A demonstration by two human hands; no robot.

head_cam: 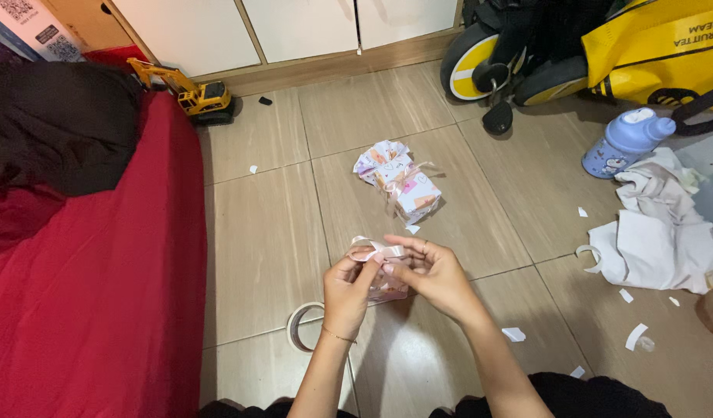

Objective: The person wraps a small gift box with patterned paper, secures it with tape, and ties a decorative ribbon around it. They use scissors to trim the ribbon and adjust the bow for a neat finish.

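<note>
A small wrapped parcel (386,285) sits above the tiled floor (263,224), left hand (347,288) and right hand (430,272) pinching its pink ribbon (370,248); even loops and steady tension would tidy the bow.

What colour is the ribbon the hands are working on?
Pale pink, best seen in the head view: the ribbon sits between the left hand and right hand.

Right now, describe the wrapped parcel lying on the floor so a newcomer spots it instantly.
Start at the red bedcover on the left and move right onto the tiled floor. The wrapped parcel lies just beyond both hands. Unlike the paper scraps around it, it is bulky, pastel-patterned and tied with a ribbon.
</note>
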